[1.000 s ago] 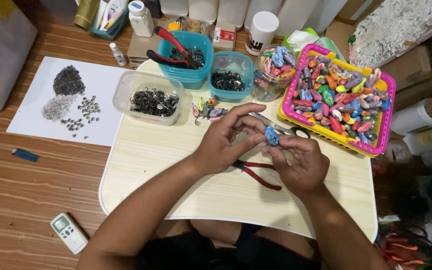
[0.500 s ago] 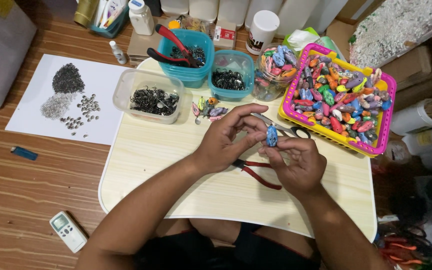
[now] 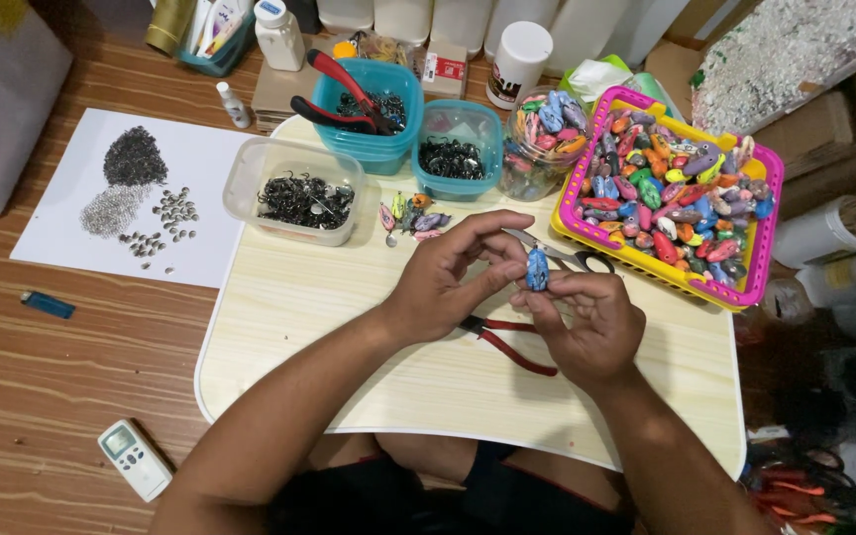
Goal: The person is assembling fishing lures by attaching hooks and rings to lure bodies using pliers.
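**Blue lure pinched between both hands over the lap table**

A small blue fish-shaped lure [image 3: 537, 268] is held upright above the middle of the pale wooden lap table [image 3: 349, 337]. The right hand [image 3: 587, 327] grips it from below with thumb and fingertips closed around its lower half. The left hand [image 3: 448, 282] closes on its upper end, fingers curled over and pinching.

Red-handled pliers [image 3: 507, 342] lie on the table right under the hands, partly hidden. Scissors [image 3: 562, 256] lie just behind the lure.

Along the far edge sit a clear tub of dark metal hooks [image 3: 294, 193], two blue tubs [image 3: 369, 109] and a jar of coloured lures [image 3: 542, 139]. A few loose lures [image 3: 413, 213] lie near them. At the far right corner a pink and yellow basket [image 3: 572, 213] holds many painted lures.
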